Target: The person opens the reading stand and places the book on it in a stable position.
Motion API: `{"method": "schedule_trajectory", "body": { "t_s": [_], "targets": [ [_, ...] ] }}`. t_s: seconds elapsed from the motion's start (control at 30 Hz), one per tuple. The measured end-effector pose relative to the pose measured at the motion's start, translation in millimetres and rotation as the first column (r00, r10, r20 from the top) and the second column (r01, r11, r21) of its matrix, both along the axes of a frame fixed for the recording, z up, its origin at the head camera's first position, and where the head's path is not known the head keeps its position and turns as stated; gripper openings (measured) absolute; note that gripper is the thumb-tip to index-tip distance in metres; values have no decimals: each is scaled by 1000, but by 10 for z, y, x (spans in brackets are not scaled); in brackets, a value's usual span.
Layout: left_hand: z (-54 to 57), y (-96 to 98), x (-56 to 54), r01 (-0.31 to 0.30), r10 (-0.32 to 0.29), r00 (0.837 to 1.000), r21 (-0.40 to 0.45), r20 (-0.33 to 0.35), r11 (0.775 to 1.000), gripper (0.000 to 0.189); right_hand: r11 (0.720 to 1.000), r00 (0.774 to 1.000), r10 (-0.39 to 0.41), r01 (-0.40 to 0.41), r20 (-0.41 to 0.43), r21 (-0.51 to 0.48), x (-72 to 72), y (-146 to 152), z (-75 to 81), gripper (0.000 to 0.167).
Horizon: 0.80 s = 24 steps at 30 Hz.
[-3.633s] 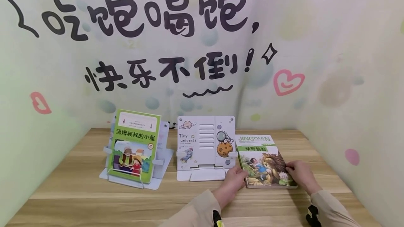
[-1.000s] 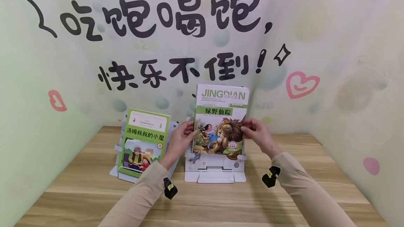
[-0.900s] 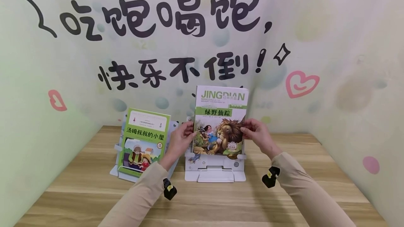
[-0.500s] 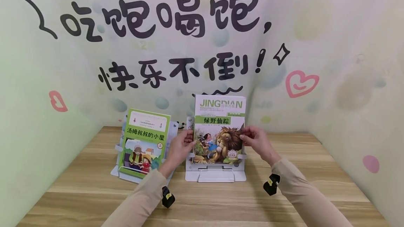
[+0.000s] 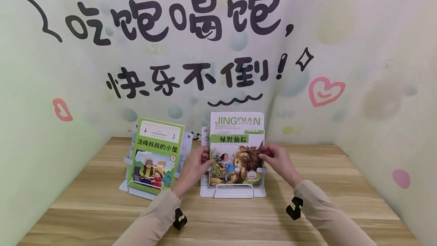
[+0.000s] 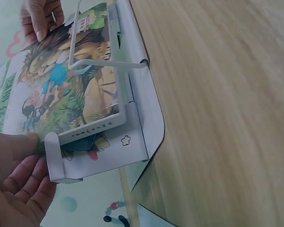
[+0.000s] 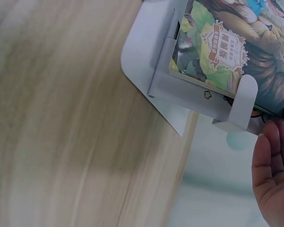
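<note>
A paperback book with a lion and a girl on its cover leans upright against a white metal book stand. Its lower edge sits behind the stand's front wire bar. My left hand pinches the book's left edge, thumb on the cover. On the opposite edge, my right hand pinches it the same way. Side clips of the stand lie close to the book's edges, just below my fingers. Most of the stand's back panel is hidden behind the book.
To the left, a green book rests on a second stand, turned slightly. Both stands are on a wood-grain table, with a printed cloth wall behind. Black wrist cameras hang below my sleeves.
Earlier the lion book lay on the table right of the stand. It was then raised in front of the stand, and over the last second both hands lowered it behind the wire bar.
</note>
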<state>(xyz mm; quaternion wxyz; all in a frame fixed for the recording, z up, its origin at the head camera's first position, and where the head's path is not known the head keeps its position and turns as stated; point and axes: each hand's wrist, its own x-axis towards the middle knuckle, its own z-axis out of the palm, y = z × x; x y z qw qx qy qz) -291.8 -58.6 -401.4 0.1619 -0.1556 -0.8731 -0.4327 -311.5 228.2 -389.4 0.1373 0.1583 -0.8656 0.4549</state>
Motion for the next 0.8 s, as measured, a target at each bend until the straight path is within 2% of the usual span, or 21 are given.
{"method": "schedule_trajectory", "body": {
  "t_s": [0.23,0.43,0.57,0.7,0.8],
  "targets": [
    [-39,5,10,-35,35,999,-79,-7,996,24,999,999,0,2,-32,39,29,-12,-75,7],
    [-21,19,36,-55,53,998,-128,-18,990,23,994,996,-80,82,-33,77,66,-58,-76,8],
    [-10,30,57,-81,80,997,-164,-17,983,31,986,989,-143,146,-36,84,86,-102,-81,10],
    [3,44,82,-100,88,994,-214,-65,972,42,978,980,-196,197,-25,71,99,-129,-95,13],
    [6,50,95,-122,94,988,-251,-120,960,45,975,978,-206,207,-31,79,102,-139,-101,13]
  ]
}}
